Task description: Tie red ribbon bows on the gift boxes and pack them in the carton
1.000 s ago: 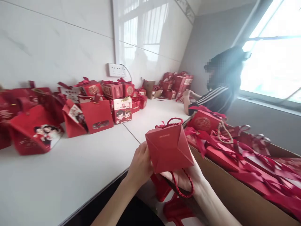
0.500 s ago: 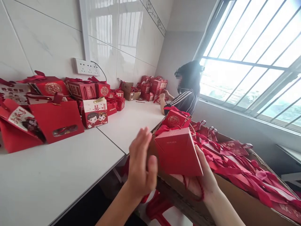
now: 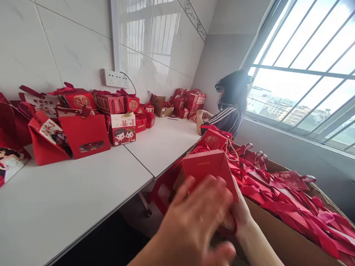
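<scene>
A red gift box (image 3: 206, 166) with its printed face turned up rests in my right hand (image 3: 240, 210), whose fingers wrap its right side and underside. A twisted red cord hangs below it. My left hand (image 3: 198, 210), somewhat blurred, lies across the front of the box with fingers stretched out and thumb apart; it covers the lower part of the box, and whether it touches is hard to tell. Just behind sits another red box with a gold emblem (image 3: 212, 140), on the near end of the cardboard carton (image 3: 273, 225).
Red ribbons and boxes (image 3: 277, 188) fill the carton at right. White tables (image 3: 91, 188) on the left bear several red gift boxes (image 3: 88, 133) along the wall. A person (image 3: 231, 107) sits at the far end beside stacked red boxes (image 3: 191, 99). A red stool (image 3: 161, 192) stands below.
My left hand has moved right from beside the gift box to across its front. My right hand keeps hold of the box. The view has turned slightly left.
</scene>
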`<state>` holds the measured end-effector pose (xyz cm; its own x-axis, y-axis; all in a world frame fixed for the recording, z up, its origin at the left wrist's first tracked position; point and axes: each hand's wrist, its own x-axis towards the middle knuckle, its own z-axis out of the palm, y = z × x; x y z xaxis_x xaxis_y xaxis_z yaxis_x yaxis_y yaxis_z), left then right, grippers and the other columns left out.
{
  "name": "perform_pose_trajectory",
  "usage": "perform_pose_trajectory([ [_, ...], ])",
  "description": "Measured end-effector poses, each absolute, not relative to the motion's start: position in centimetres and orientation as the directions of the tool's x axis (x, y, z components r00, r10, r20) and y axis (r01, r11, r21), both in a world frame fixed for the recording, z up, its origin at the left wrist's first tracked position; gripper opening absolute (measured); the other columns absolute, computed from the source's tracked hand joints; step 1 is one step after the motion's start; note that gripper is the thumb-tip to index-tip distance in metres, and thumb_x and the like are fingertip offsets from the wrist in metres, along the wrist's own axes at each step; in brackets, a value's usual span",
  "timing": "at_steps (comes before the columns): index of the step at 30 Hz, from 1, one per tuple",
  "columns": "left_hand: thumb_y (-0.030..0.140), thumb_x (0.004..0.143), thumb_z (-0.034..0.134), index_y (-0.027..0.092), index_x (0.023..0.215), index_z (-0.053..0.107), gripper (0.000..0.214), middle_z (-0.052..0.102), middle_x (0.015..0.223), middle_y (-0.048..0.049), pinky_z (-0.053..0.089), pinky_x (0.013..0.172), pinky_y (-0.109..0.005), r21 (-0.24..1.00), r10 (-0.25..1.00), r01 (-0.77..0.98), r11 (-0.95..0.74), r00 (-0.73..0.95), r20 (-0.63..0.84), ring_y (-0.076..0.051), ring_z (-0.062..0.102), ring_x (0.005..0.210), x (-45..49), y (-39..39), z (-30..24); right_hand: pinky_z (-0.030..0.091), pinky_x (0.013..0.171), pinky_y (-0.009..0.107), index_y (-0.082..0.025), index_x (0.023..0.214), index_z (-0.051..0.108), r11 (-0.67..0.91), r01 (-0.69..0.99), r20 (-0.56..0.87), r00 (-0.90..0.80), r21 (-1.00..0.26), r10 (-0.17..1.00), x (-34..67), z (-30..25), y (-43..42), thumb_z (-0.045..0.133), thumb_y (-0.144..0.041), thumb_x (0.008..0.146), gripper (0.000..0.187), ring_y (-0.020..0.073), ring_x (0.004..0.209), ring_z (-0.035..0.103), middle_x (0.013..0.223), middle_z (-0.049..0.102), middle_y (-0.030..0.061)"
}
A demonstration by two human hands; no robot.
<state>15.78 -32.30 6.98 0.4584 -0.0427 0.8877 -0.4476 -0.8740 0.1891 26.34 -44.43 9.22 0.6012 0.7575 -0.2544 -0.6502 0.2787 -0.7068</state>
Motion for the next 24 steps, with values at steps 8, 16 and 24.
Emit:
perform_pose_trajectory([
  [8, 0.044, 0.092, 0.043, 0.02, 0.138, 0.041, 0.053, 0.04, 0.148, -0.0073, 0.032, 0.114, -0.044, 0.857, 0.539, -0.126, -0.5, 0.729, 0.422, -0.024, 0.035, 0.139, 16.5, -27.6, 9.4, 0.061, 0.073, 0.039, -0.018, 0.111, 0.063, 0.28, -0.781, -0.389, 0.545, -0.559, 0.743, 25.7, 10.0, -44.8, 0.039, -0.048, 0.094, 0.042, 0.0231, 0.092, 0.071, 0.105, 0.073, 0.0067],
  [16, 0.035, 0.09, 0.05, 0.026, 0.11, 0.063, 0.025, 0.07, 0.107, 0.001, 0.054, 0.086, -0.027, 0.889, 0.5, -0.221, -0.401, 0.76, 0.414, -0.015, 0.067, 0.092, 16.3, -29.3, 10.4, 0.059, 0.079, 0.033, -0.014, 0.104, 0.066, 0.295, -0.796, -0.377, 0.531, -0.529, 0.759, 25.5, 9.4, -44.8, 0.039, -0.046, 0.094, 0.043, 0.0186, 0.084, 0.072, 0.095, 0.075, 0.0075],
  [24, 0.032, 0.088, 0.054, 0.025, 0.108, 0.064, 0.024, 0.07, 0.105, 0.0014, 0.055, 0.083, -0.025, 0.901, 0.526, -0.224, -0.371, 0.749, 0.403, -0.015, 0.069, 0.088, 16.5, -29.5, 10.4, 0.059, 0.08, 0.033, -0.015, 0.103, 0.066, 0.284, -0.789, -0.386, 0.536, -0.544, 0.751, 25.5, 9.2, -44.9, 0.046, -0.045, 0.091, 0.038, 0.0189, 0.084, 0.073, 0.094, 0.076, 0.0062],
])
